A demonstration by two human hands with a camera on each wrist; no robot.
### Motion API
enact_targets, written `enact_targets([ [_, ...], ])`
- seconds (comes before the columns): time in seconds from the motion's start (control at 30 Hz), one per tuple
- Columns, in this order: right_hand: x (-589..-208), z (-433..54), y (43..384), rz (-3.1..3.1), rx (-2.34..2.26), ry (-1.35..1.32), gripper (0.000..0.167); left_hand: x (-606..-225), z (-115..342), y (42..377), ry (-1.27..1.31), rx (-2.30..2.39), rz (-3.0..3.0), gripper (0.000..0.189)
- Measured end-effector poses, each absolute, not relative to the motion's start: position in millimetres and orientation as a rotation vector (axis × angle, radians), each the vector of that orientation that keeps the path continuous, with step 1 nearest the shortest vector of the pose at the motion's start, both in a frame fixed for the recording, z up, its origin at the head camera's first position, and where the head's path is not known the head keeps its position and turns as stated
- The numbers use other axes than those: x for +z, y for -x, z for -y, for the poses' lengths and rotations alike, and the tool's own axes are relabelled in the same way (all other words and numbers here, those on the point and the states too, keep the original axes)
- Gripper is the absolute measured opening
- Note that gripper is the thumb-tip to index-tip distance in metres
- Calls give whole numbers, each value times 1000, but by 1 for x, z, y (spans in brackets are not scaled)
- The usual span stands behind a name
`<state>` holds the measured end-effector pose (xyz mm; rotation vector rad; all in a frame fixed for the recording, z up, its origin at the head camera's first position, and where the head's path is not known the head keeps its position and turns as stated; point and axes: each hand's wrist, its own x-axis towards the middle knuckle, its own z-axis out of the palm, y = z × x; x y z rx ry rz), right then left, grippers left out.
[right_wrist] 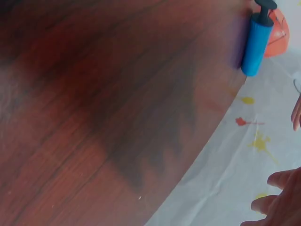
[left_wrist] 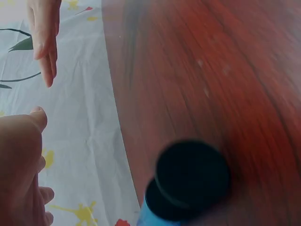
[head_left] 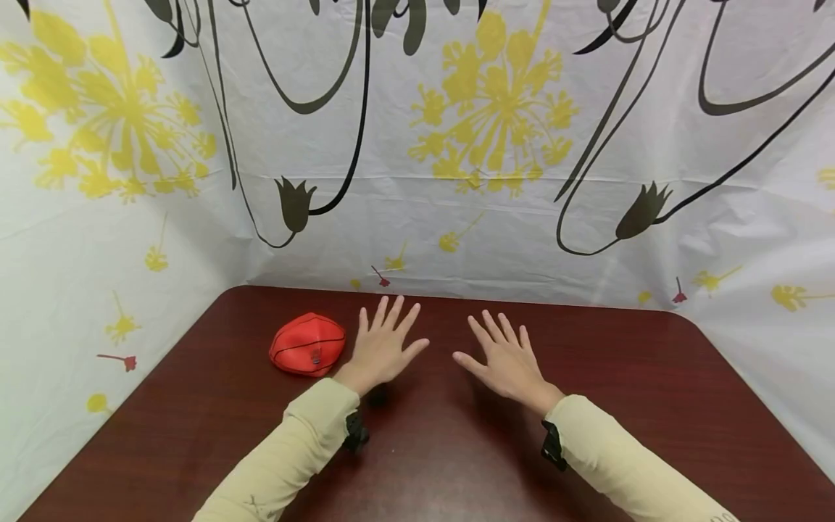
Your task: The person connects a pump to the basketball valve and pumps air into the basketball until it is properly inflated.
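Note:
Both hands are held out over the table with fingers straight and spread, holding nothing. My left hand point(head_left: 378, 350) is just right of a crumpled, deflated red ball point(head_left: 308, 345) with black seam lines. A blue hand pump point(right_wrist: 256, 44) with a black T-shaped handle stands beside the ball in the right wrist view. In the left wrist view the pump's round black handle point(left_wrist: 193, 174) shows large and close; in the head view the left hand and wrist hide most of the pump. My right hand point(head_left: 509, 362) is over the table right of centre, apart from both things.
The dark red-brown wooden table point(head_left: 626, 377) has rounded far corners. White cloth point(head_left: 404, 217) printed with yellow and grey flowers hangs along its back and sides. Each wrist carries a black camera mount, such as the right mount point(head_left: 553, 444).

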<state>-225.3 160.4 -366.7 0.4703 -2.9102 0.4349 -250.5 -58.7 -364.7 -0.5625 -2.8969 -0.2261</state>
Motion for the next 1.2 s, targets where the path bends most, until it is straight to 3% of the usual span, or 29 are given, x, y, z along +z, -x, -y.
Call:
enact_targets([
  [0.67,-379,-112,215,2954,416,-650,75,-371,138,224,589,-173,2796,67],
  [1.2,-376,-67,230,2994,416,-762,74,-383,183,215,587,-279,2616,71],
])
